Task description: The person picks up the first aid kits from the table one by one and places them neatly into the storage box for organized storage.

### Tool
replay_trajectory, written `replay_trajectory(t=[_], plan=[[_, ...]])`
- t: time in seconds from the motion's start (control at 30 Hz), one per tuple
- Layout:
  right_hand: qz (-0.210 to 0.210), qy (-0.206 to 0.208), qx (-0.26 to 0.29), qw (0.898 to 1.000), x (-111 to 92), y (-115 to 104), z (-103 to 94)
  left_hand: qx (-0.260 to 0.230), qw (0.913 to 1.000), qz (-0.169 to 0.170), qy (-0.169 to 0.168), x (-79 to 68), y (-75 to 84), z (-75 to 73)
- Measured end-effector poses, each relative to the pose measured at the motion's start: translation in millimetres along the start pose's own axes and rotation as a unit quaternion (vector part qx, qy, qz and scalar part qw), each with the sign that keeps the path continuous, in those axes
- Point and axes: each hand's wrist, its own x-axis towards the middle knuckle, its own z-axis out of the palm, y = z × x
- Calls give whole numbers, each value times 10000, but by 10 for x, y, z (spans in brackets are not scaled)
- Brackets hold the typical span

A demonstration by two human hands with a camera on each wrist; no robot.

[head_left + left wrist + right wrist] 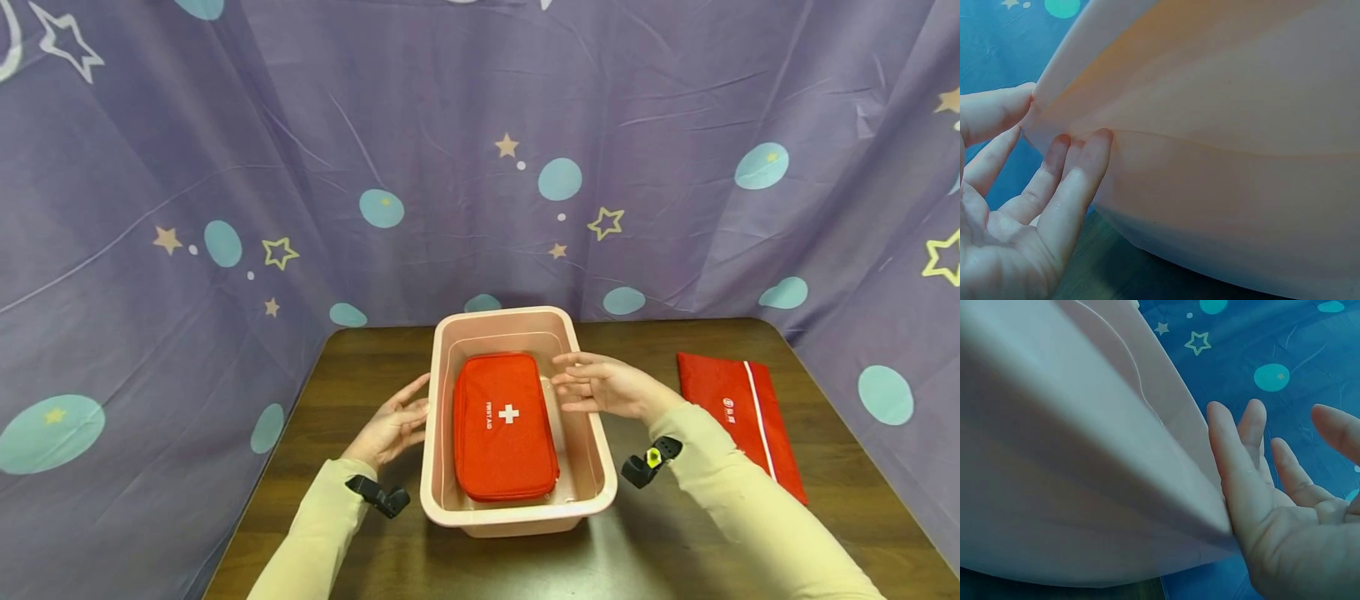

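Observation:
A pink plastic bin (pixel 517 527) stands on the table, and inside it lies a red first aid bag (pixel 506 458) with a white cross and lettering. My left hand (pixel 392 427) is at the bin's left side; in the left wrist view its fingertips (pixel 1102 140) touch the outer wall under the rim. My right hand (pixel 607 385) is at the right rim with fingers extended. In the right wrist view, the edge of that hand (pixel 1297 531) meets the bin's rim (pixel 1179 481), and the fingers hold nothing.
A flat red pouch (pixel 720 408) with a white stripe and a small printed logo lies on the table right of the bin, partly behind the right forearm. The dark wooden table (pixel 360 358) is bordered by a purple patterned curtain (pixel 465 233) behind and at both sides.

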Motion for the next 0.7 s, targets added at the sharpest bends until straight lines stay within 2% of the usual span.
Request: replay_trajectory(t=[0.4,0.7], plan=[[-324,-340,33,9989,-168,107,-260,-46,10000,-15,4,-10,4,2],[-441,-545,416,9967,-259,176,-400,-53,10000,-8,2,-11,4,5]])
